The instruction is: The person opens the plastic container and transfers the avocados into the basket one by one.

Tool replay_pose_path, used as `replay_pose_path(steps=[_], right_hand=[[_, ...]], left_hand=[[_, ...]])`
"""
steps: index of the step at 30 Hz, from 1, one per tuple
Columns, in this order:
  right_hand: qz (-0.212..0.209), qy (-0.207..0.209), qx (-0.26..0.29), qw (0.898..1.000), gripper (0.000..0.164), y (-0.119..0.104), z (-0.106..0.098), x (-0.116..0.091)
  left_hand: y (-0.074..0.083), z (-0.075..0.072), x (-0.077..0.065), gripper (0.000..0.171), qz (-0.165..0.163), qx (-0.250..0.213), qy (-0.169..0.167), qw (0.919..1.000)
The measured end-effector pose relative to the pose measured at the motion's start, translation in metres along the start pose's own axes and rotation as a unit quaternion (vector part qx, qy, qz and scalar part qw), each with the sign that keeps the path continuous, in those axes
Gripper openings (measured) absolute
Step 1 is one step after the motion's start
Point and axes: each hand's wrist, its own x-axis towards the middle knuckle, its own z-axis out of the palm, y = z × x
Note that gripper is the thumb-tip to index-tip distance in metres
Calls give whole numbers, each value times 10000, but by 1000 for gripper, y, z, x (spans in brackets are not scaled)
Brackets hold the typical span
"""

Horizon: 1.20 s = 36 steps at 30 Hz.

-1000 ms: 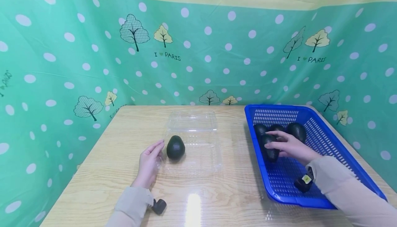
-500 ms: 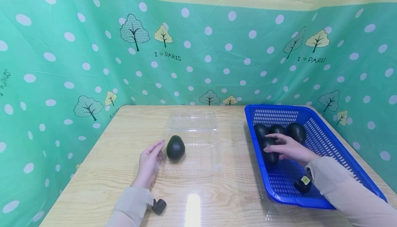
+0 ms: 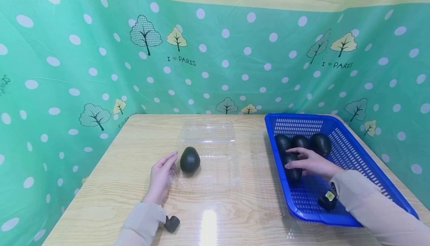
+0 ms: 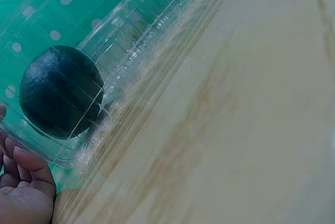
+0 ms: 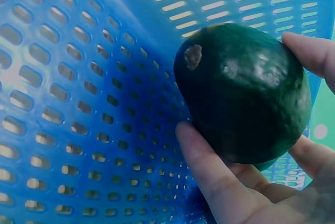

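Observation:
My right hand [image 3: 314, 163] is inside the blue basket and grips a dark green avocado [image 3: 293, 171] near the basket's left wall. In the right wrist view, thumb and fingers curl round this avocado [image 5: 243, 96], and its stem scar shows. On the left, my left hand [image 3: 163, 175] pinches the near-left edge of a clear plastic clamshell container [image 3: 218, 165]. One avocado [image 3: 190, 160] sits in the container's left part. The left wrist view shows that avocado [image 4: 62, 92] through the clear wall, with the fingertips [image 4: 31, 158] right at the rim.
The blue basket [image 3: 295, 211] stands at the table's right side, with several more avocados [image 3: 320, 144] at its far end. The container's lid [image 3: 208, 131] lies open towards the back of the wooden table [image 3: 114, 186]. A green patterned curtain [image 3: 215, 52] hangs behind.
My right hand has shifted slightly nearer and lower with the avocado, uncovering more of the avocados behind it. My left hand and the container have stayed in place.

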Motion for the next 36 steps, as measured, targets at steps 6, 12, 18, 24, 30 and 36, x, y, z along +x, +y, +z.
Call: replay_pose_path(steps=[6, 12, 18, 24, 30, 36], right_hand=[[49, -49, -155, 9999, 78, 2, 1, 1], [50, -71, -211, 9997, 78, 4, 1, 2], [20, -120, -187, 9998, 78, 6, 1, 3], [41, -127, -188, 9997, 77, 5, 1, 3], [39, -111, -236, 9997, 77, 4, 2, 3], [-39, -166, -289, 9994, 74, 5, 2, 4]], left_hand=[[-1, 0, 1, 47, -6, 7, -35, 10000], [0, 0, 0, 47, 39, -9, -27, 10000], [0, 1, -1, 45, 86, -14, -5, 10000], [1, 2, -1, 43, 115, -24, 49, 9999], [0, 2, -1, 45, 123, -122, 8, 9998], [-1, 1, 0, 44, 41, -123, 6, 9999]])
